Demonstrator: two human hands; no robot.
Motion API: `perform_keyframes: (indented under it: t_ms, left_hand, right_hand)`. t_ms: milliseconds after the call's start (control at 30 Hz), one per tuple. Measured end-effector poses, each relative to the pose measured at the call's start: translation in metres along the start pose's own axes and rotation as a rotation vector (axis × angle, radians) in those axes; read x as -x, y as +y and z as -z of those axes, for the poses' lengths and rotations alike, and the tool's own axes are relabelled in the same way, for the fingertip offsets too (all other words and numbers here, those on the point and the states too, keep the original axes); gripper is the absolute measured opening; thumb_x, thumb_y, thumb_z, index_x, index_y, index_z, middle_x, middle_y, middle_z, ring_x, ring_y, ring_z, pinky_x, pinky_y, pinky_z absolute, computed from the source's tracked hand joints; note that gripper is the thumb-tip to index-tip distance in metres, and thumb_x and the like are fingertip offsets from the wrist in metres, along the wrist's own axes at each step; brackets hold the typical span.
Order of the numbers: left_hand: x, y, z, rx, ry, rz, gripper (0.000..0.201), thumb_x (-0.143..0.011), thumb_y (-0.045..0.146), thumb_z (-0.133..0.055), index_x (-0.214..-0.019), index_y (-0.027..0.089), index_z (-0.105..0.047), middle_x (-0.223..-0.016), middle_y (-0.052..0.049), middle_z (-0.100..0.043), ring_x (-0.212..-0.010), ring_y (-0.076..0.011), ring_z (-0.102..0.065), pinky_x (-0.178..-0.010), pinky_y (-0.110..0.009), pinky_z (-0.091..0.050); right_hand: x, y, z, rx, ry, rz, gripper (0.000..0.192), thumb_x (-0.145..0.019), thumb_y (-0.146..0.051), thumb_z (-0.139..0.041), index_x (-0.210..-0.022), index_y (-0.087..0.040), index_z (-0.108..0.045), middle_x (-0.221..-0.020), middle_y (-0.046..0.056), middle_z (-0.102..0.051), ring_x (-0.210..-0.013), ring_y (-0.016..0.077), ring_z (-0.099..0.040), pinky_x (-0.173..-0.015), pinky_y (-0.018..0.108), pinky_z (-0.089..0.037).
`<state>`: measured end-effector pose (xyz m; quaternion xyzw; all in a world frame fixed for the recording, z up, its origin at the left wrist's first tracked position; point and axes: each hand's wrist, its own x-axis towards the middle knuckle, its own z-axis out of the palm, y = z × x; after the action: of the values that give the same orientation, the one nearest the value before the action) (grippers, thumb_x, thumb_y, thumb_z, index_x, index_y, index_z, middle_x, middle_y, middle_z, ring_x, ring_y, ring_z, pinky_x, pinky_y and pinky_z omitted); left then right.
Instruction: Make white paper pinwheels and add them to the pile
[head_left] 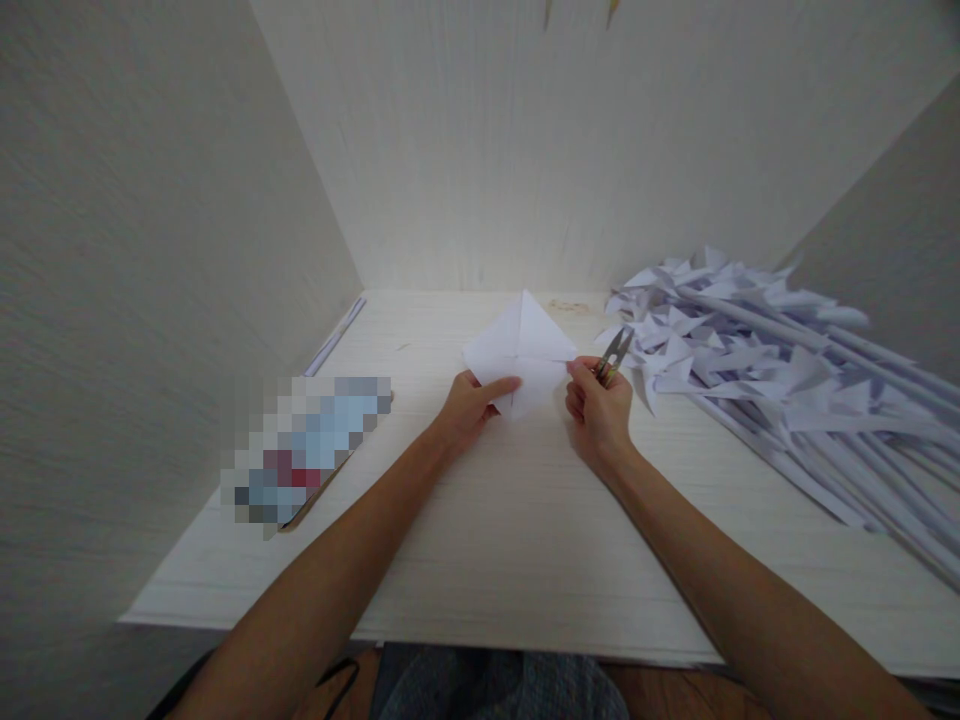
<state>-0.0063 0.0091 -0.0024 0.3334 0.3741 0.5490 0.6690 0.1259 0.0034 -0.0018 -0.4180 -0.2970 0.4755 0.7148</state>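
A square of white paper (531, 335) is held up over the table, turned with one corner pointing away from me. Crease or cut lines run from its corners toward the middle. My left hand (474, 405) grips its lower left edge, thumb on top and fingers beneath. At the right corner, the fingertips of my right hand (600, 400) pinch the paper. A small pair of scissors (616, 352) is tucked in that same hand, its blades pointing up and away.
Several white paper pinwheels (679, 330) with long rolled paper sticks (795, 480) are piled at the right. On the left lies a blurred-out flat object (322, 450), with a thin white paper strip (337, 335) behind it. Walls enclose the white table (480, 560) at the back and sides.
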Motion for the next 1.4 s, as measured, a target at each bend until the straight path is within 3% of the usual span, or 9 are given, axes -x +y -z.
perform_keyframes:
  t_ms: [100,200,300,367,467,633,867,1100,1400]
  left_hand:
    - [0.001,-0.005,-0.007,0.031,0.142,-0.099,0.026,-0.049,0.018,-0.074,-0.073,0.013,-0.065,-0.08,-0.006,-0.07,-0.069,-0.0145,-0.063,-0.061,-0.024,-0.05]
    - [0.003,-0.007,-0.012,0.076,0.243,-0.177,0.025,-0.048,0.02,-0.075,-0.07,0.013,-0.066,-0.077,-0.005,-0.07,-0.066,-0.0127,-0.062,-0.059,-0.023,-0.049]
    - [0.004,-0.008,-0.014,0.095,0.262,-0.182,0.025,-0.047,0.02,-0.075,-0.068,0.013,-0.066,-0.073,-0.005,-0.069,-0.063,-0.012,-0.061,-0.057,-0.022,-0.049]
    - [0.005,-0.008,-0.014,0.087,0.236,-0.156,0.024,-0.046,0.02,-0.075,-0.068,0.012,-0.066,-0.073,-0.005,-0.069,-0.063,-0.0129,-0.061,-0.058,-0.024,-0.05]
    - [0.006,-0.008,-0.013,0.065,0.189,-0.127,0.025,-0.045,0.017,-0.075,-0.068,0.013,-0.066,-0.073,-0.005,-0.069,-0.064,-0.0139,-0.061,-0.06,-0.026,-0.051]
    - [0.008,-0.008,-0.016,0.115,0.209,-0.13,0.021,-0.047,0.014,-0.073,-0.066,0.014,-0.064,-0.073,-0.003,-0.068,-0.063,-0.0119,-0.06,-0.055,-0.022,-0.049]
    - [0.001,0.002,-0.006,0.253,0.352,-0.132,0.021,-0.052,0.01,-0.071,-0.069,0.016,-0.062,-0.069,0.003,-0.064,-0.056,-0.0058,-0.055,-0.049,-0.017,-0.043]
    - [0.009,-0.003,-0.013,0.187,0.221,-0.095,0.023,-0.051,0.014,-0.073,-0.071,0.016,-0.064,-0.072,0.002,-0.065,-0.059,-0.0071,-0.057,-0.053,-0.019,-0.045]
    - [0.007,-0.008,-0.013,0.051,0.243,-0.155,0.027,-0.047,0.021,-0.076,-0.071,0.013,-0.064,-0.076,-0.004,-0.068,-0.066,-0.0123,-0.06,-0.058,-0.023,-0.049]
  right_hand:
    - [0.004,0.003,-0.002,0.041,0.023,-0.025,0.027,-0.056,-0.034,-0.07,-0.062,-0.019,-0.048,-0.036,-0.014,-0.027,-0.03,0.0016,-0.018,-0.03,0.019,-0.009]
    - [0.011,0.009,-0.003,0.219,-0.142,-0.085,0.03,-0.058,-0.04,-0.069,-0.061,-0.018,-0.05,-0.037,-0.013,-0.027,-0.032,0.0027,-0.02,-0.032,0.021,-0.011]
    - [0.017,0.016,-0.004,0.434,-0.317,-0.036,0.031,-0.06,-0.038,-0.068,-0.052,-0.017,-0.047,-0.04,-0.01,-0.033,-0.037,0.0037,-0.025,-0.036,0.022,-0.016]
    - [0.019,0.018,-0.004,0.531,-0.363,0.028,0.034,-0.064,-0.037,-0.065,-0.047,-0.018,-0.042,-0.041,-0.008,-0.034,-0.039,0.0045,-0.027,-0.038,0.022,-0.019]
    - [0.019,0.017,-0.004,0.567,-0.366,0.09,0.034,-0.066,-0.035,-0.061,-0.046,-0.018,-0.04,-0.042,-0.008,-0.033,-0.041,0.0052,-0.027,-0.04,0.023,-0.021]
    - [0.019,0.012,-0.004,0.535,-0.406,0.106,0.021,-0.064,-0.031,-0.062,-0.053,-0.017,-0.05,-0.043,-0.008,-0.033,-0.042,0.0053,-0.027,-0.042,0.023,-0.022]
    - [0.022,0.011,-0.003,0.521,-0.432,0.106,0.017,-0.064,-0.031,-0.063,-0.062,-0.014,-0.062,-0.044,-0.007,-0.038,-0.042,0.0056,-0.029,-0.042,0.023,-0.022]
    - [0.016,0.018,-0.002,0.452,-0.307,0.047,0.013,-0.06,-0.027,-0.066,-0.063,-0.016,-0.062,-0.042,-0.009,-0.033,-0.04,0.005,-0.026,-0.04,0.022,-0.019]
    - [0.016,0.017,-0.002,0.423,-0.334,0.0,0.018,-0.058,-0.033,-0.069,-0.062,-0.016,-0.064,-0.041,-0.009,-0.036,-0.039,0.0047,-0.026,-0.039,0.022,-0.017]
